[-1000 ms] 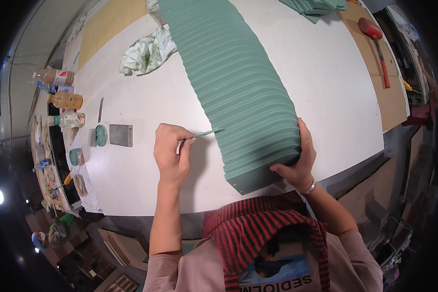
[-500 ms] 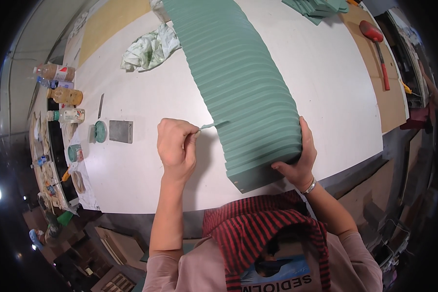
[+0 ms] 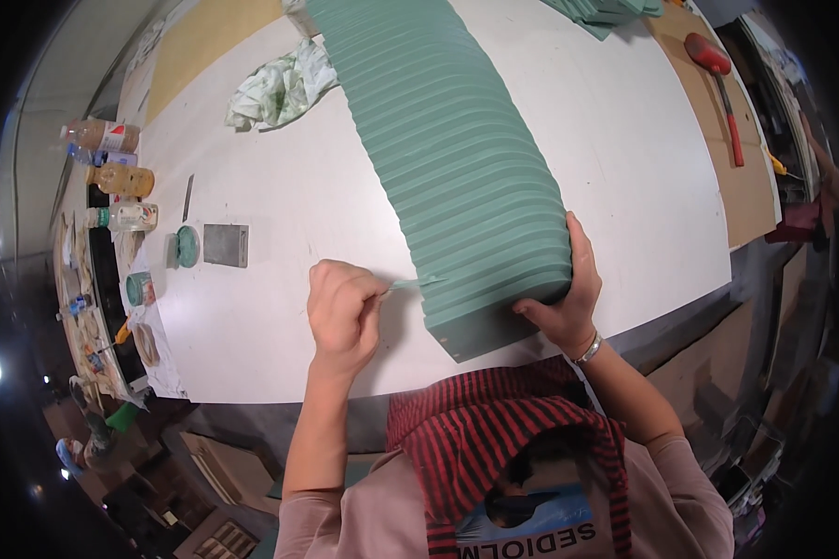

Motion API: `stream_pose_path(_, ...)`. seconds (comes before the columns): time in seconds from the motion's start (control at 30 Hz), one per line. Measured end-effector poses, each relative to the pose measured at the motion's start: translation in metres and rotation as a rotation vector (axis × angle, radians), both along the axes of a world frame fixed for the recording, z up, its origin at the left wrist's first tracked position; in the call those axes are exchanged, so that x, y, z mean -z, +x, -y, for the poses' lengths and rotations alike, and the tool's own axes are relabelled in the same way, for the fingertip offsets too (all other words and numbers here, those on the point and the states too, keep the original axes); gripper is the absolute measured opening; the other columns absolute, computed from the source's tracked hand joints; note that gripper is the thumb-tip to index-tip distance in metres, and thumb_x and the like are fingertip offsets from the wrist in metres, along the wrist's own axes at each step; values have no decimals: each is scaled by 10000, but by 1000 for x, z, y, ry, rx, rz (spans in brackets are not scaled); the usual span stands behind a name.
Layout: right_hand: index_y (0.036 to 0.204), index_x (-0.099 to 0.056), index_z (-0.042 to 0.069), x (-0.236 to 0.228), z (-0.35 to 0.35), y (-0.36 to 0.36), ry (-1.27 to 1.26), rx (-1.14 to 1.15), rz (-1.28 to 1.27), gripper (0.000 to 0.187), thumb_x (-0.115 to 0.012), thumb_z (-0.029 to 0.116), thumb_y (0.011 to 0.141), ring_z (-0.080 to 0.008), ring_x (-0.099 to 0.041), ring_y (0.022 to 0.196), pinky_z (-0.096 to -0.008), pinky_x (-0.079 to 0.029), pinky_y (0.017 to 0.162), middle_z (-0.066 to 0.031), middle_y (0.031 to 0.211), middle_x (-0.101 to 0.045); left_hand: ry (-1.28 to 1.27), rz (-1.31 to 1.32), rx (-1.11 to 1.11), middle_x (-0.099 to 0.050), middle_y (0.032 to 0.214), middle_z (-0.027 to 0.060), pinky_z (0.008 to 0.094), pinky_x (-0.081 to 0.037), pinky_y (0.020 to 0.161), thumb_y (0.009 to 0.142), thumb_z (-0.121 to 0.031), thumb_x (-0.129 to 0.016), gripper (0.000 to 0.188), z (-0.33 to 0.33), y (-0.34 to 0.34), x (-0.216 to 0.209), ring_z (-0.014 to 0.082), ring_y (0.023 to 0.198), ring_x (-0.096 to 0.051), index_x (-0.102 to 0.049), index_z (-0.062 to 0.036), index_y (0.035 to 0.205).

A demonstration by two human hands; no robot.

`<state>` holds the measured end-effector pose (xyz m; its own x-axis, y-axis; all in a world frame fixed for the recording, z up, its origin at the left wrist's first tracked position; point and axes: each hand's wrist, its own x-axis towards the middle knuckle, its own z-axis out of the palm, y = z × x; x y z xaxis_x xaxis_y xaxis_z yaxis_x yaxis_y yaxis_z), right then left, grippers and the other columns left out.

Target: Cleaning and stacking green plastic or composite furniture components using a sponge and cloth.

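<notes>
A long stack of curved green boards (image 3: 457,158), packed face to face, runs from the far edge toward me, its flat end nearest my body. My left hand (image 3: 343,312) is closed in a pinch beside the stack's left side. Between thumb and finger it holds a thin green strip-like tool (image 3: 405,284), whose far end lies on the boards near the close end; its exact kind is too small to make out. My right hand (image 3: 568,293) wraps the near right corner of the stack, fingers along the rounded side and thumb on the end face.
On the white table (image 3: 280,196) lie a crumpled, green-stained cloth (image 3: 280,88), a grey block (image 3: 226,245), a green lid (image 3: 188,246) and a thin blade (image 3: 189,197). Several bottles (image 3: 126,180) stand left. More green boards (image 3: 606,11) and a red mallet (image 3: 708,56) lie right.
My left hand has come nearer to me, and the strip-like tool now touches the boards closer to the stack's near end. My right hand keeps its hold on the corner.
</notes>
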<state>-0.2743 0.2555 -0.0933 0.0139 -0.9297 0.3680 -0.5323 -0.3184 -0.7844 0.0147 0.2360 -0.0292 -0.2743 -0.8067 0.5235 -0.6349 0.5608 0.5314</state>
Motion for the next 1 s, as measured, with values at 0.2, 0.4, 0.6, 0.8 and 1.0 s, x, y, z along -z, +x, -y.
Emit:
stream_pose_path(0.2,1451,-363,-110,0,0,0,21,18,-16,1184,-894,553,626,-429,-565,1239,-442,-482,1017,-298,1375,-521,-31,-55,-32,-581,801,96,370,-445,678,696,159,-649,252,-3,-4,3,273,755,-539,-589,-28,853)
stream_pose_path(0.4,1451,-362,-108,-3,2,1,19,11,2,1181,-898,547,626,-430,-565,1239,-443,-484,1016,-295,1375,-524,-32,-47,-41,-578,816,101,365,-445,682,708,160,-648,254,-4,-2,6,270,756,-535,-585,-29,866)
stream_pose_path(0.6,1449,-357,-109,-1,0,-1,7,0,-11,1177,-895,546,631,-433,-567,1235,-451,-484,1017,-301,1382,-516,-78,-66,-115,-575,835,111,353,-450,686,734,181,-631,250,31,-9,-4,266,773,-539,-576,-16,878)
stream_pose_path(0.8,1451,-347,-108,-1,1,-1,26,-8,10,1179,-891,548,636,-444,-565,1233,-454,-486,1015,-315,1382,-507,-108,10,-100,-580,842,88,346,-445,703,763,177,-634,221,79,5,-7,249,794,-533,-575,-10,864)
stream_pose_path(1.0,1460,-352,-88,3,1,-3,-19,-13,-5,1177,-891,549,630,-460,-555,1245,-476,-483,1019,-317,1389,-502,-80,85,-8,-581,826,91,360,-438,697,746,161,-651,223,107,10,-12,262,789,-526,-582,-20,855)
